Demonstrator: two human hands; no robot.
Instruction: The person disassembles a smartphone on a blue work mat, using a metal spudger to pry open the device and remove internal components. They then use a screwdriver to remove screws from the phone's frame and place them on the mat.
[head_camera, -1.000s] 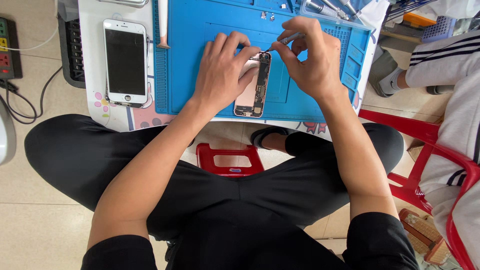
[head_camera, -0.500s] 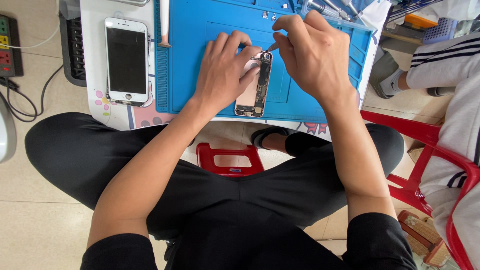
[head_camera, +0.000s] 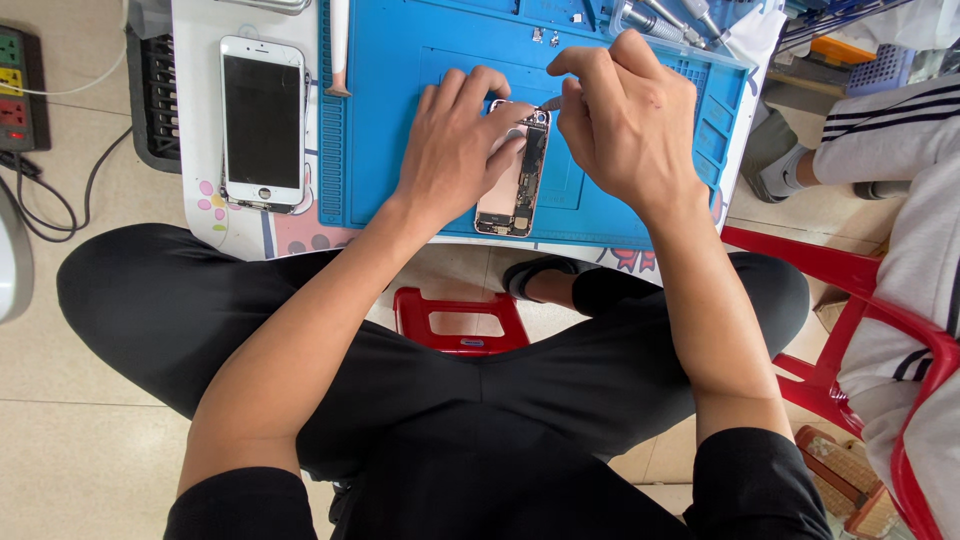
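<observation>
**Holding an opened phone flat while a thin tool works at its top**

Sitting cross-legged, the person has black trousers (head_camera: 420, 400) nearest to the camera, and a red stool (head_camera: 455, 318) shows under the knees. Both forearms reach forward to the white counter (head_camera: 200, 120), where a blue work mat (head_camera: 400, 100) is spread, probably to keep small parts from rolling away.

On the mat, near its front edge, lies the opened phone body (head_camera: 510, 185) with its inner parts facing up. The left hand (head_camera: 455, 150) lies flat over its upper left part, fingers spread and pressing down; the grip is not closed around anything, it only pins the phone so that it does not slide. The right hand (head_camera: 625, 125) hovers just beside the top of the phone, and its grip is closed on a thin tool (head_camera: 545, 104), pinched between thumb and fingertips. The tip points at the upper end of the phone; I cannot tell if it touches.

To the left on the counter lies a white phone screen (head_camera: 262, 122), face up and well apart from the work, so it seems put aside. Beyond the hands, at the far edge of the mat, some metal tools (head_camera: 660, 18) rest within reach. On the floor at the far left is a power strip (head_camera: 18, 85). At the right, another person in white clothing with black stripes (head_camera: 890, 120) sits on a red chair (head_camera: 860, 300).
</observation>
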